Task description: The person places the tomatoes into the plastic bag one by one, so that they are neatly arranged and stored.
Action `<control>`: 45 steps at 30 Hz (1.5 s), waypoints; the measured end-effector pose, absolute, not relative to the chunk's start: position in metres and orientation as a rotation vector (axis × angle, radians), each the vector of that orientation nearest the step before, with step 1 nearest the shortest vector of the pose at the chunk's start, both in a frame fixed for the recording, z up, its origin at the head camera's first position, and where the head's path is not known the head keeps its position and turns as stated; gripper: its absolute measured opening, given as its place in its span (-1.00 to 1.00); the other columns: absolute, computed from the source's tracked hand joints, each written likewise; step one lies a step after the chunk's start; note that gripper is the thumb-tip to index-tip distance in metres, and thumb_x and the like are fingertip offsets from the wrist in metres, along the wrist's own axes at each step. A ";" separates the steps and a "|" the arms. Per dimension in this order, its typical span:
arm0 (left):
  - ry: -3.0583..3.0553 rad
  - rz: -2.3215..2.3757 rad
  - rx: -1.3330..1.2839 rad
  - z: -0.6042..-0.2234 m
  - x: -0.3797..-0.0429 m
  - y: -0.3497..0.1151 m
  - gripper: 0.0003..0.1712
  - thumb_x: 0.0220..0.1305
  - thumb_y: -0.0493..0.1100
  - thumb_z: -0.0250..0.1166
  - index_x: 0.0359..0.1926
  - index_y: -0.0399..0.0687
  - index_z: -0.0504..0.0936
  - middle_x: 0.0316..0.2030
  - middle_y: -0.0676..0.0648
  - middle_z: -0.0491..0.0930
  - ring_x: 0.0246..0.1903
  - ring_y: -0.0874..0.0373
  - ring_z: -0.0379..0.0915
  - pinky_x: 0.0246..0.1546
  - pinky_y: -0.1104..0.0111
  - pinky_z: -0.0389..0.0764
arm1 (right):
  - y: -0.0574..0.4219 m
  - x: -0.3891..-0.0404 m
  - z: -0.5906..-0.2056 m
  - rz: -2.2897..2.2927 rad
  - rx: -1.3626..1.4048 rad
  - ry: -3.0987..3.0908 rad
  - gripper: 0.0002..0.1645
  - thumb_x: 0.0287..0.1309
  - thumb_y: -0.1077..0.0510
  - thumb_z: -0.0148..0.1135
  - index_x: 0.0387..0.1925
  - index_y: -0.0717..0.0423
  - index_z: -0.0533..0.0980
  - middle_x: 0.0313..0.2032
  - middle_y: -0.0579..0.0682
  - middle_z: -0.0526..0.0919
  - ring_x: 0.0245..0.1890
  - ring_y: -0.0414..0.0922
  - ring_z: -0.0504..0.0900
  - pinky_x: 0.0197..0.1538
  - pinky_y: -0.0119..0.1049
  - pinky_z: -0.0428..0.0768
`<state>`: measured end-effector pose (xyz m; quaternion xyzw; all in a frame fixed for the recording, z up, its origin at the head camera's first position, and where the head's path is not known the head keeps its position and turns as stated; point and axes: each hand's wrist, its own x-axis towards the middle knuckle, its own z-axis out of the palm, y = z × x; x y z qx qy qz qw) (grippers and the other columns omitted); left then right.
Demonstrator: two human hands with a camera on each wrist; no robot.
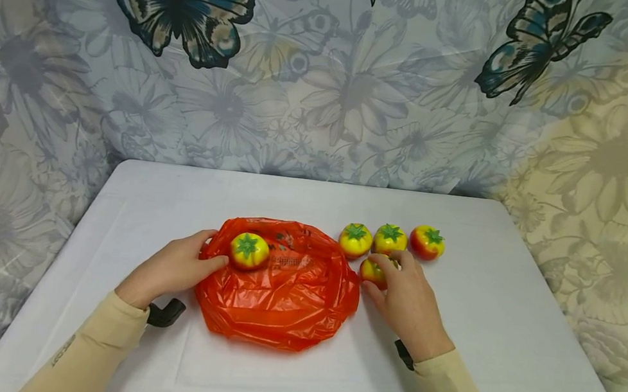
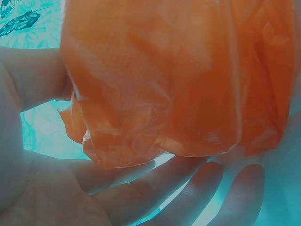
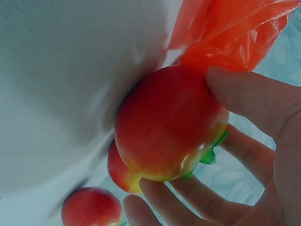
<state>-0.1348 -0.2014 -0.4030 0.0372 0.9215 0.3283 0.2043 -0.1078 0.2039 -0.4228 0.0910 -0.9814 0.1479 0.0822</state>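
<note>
My right hand [image 1: 408, 298] clasps a round, glossy red-and-yellow fruit [image 3: 169, 122]. My left hand [image 1: 173, 265] touches a crumpled red plastic bag [image 1: 278, 305]; whether its fingers pinch, I cannot tell.

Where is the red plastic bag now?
In the head view, the red plastic bag lies on the table, slightly left of centre, between the left hand and right hand.

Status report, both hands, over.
Left hand touching red plastic bag. Right hand gripping round red-yellow fruit by bag. Matching fruit atop bag, three others close beyond; nothing visibly blocking.
</note>
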 end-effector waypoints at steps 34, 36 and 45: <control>2.573 0.957 0.104 -0.403 -0.135 -0.201 -0.14 0.56 0.19 0.22 0.64 -0.17 0.26 0.44 -0.28 0.54 0.30 -0.16 0.58 0.31 -0.21 0.60 | 0.142 -0.128 -0.367 0.485 0.462 -2.876 -0.48 0.25 0.01 0.61 0.21 -0.15 0.65 0.19 0.21 0.57 -0.01 0.20 0.69 -0.05 0.10 0.82; 2.580 0.957 0.104 -0.403 -0.135 -0.201 -0.15 0.55 0.18 0.23 0.64 -0.17 0.27 0.43 -0.28 0.56 0.29 -0.16 0.59 0.31 -0.22 0.60 | 0.133 -0.131 -0.368 0.507 0.474 -2.882 -0.48 0.25 0.00 0.60 0.21 -0.16 0.65 0.19 0.20 0.57 0.01 0.19 0.69 -0.01 0.11 0.81; 2.599 0.961 0.098 -0.404 -0.134 -0.203 -0.16 0.54 0.16 0.23 0.63 -0.17 0.29 0.42 -0.28 0.57 0.31 -0.19 0.58 0.34 -0.24 0.57 | 0.095 -0.141 -0.377 0.549 0.580 -2.851 -0.51 0.24 -0.01 0.61 0.18 -0.19 0.66 0.15 0.15 0.59 -0.06 0.11 0.67 -0.04 0.01 0.79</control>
